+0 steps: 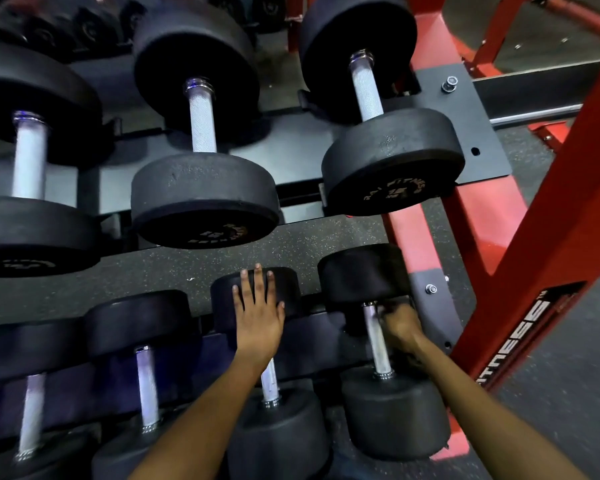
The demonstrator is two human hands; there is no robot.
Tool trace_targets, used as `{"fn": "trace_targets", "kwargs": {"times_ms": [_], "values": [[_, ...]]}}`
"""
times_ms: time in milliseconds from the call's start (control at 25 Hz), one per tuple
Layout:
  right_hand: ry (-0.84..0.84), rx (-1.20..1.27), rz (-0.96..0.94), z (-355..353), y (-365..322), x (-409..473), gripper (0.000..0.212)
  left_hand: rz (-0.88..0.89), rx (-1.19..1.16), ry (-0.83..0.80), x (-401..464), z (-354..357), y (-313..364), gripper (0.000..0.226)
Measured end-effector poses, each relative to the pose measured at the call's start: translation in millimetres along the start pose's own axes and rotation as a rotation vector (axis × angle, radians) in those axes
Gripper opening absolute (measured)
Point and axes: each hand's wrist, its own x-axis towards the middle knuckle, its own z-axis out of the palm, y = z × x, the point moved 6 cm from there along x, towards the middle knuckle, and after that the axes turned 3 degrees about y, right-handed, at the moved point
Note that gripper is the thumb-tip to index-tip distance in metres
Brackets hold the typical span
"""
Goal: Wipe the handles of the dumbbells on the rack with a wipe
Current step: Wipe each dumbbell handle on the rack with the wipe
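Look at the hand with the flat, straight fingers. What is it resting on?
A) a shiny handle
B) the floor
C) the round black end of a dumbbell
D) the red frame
C: the left hand lies flat, fingers spread, on the far black end of a lower-row dumbbell, not on a handle, the frame or the floor.

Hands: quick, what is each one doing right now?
Left hand: open, fingers straight, flat on a lower-row dumbbell head.
Right hand: curled beside the rightmost lower handle; grip and wipe not discernible.
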Motion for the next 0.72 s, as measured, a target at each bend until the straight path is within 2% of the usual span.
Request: {"fn": "trace_targets", "kwargs": {"times_ms": [40,120,200,240,280,400,440,520,640,680,720], "values": [[0.106,0.054,0.024,-5.6,-5.2,2.7,0.021,0.001,0.004,0.005,-0.6,-0.2,0.5,0.059],[0.090,0.002,0.014,5.6,7.2,-10.2,0.019,0.005,0.001,0.021,-1.3,-0.8,0.8,0.058],[-0.115,-0.251,-0.067,32.5,32.7,-39.2,0.016,-0.001,-0.010,0.040,-0.9,0.0,-0.5,0.061],[-0.165,-0.290,-0.064,39.0,42.3,-47.0,0.015,-0.001,-0.009,0.045,-0.6,0.1,-0.6,0.063],[-0.133,-0.260,-0.047,34.8,39.2,-44.3,0.013,0.008,-0.001,0.051,0.0,-0.3,-0.1,0.061],[0.171,0.133,-0.073,2.5,-4.0,-17.4,0.013,0.017,0.006,0.060,1.8,-1.9,1.5,0.061],[0.218,0.229,-0.080,-1.4,-9.9,-14.9,0.012,0.020,0.006,0.059,1.5,-2.0,1.8,0.062],[0.144,0.091,-0.152,4.3,-4.2,-30.6,0.014,0.029,0.005,0.070,-0.5,-1.2,1.9,0.062],[-0.148,-0.334,-0.286,35.5,22.4,-68.7,0.024,0.010,-0.033,0.078,-0.3,0.5,-0.2,0.062],[-0.161,-0.320,-0.297,34.2,16.4,-62.9,0.022,0.005,-0.047,0.073,0.6,0.6,-0.2,0.062],[-0.095,-0.237,-0.330,21.7,-2.1,-56.0,0.018,0.005,-0.054,0.067,1.4,0.7,0.3,0.062]]}}
